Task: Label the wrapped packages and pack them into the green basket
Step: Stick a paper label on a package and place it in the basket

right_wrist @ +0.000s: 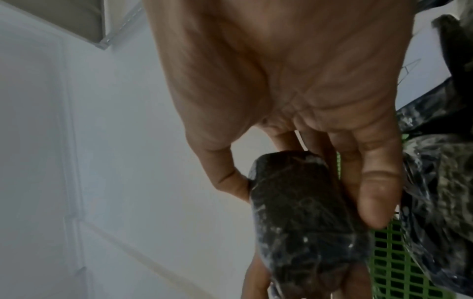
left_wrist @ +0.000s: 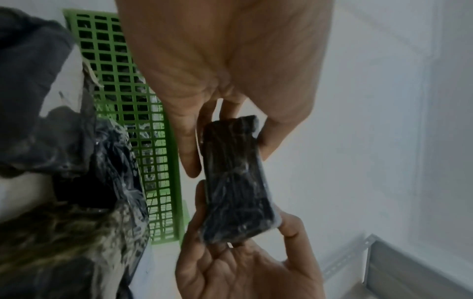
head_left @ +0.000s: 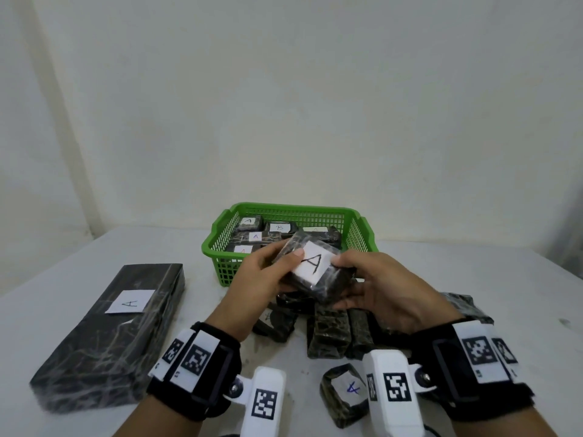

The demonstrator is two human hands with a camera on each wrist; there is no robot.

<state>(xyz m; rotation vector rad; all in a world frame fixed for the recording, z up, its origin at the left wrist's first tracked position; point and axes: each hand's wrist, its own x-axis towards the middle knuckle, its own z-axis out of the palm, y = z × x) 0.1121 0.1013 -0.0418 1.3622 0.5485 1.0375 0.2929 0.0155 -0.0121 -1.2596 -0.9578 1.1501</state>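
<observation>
**Labelled package held short of basket**

Green basket (head_left: 220,247) already crowded. Small package (head_left: 315,272), label "A" (head_left: 310,261), is pinched by left hand (head_left: 262,279) and right hand (head_left: 378,288) above its near rim. Slick wrap: slippage likely; label could be smudged.

- Plain off-white wall (head_left: 284,105): fills the upper half of the head view; smooth, evenly lit, with a faint vertical band of shade near its left side.
- White flat table top (head_left: 79,257): runs the full width below the wall; matte, marked by small dark specks and scuffs near the right edge.
- Grey strip at the far right edge (head_left: 571,244): blurred, its nature cannot be told.
- Grey metal angle frame with a row of holes (left_wrist: 358,254): low right corner of the left wrist view, set against the pale wall.
- Light: soft, diffuse, casting weak shadows on the table.
</observation>
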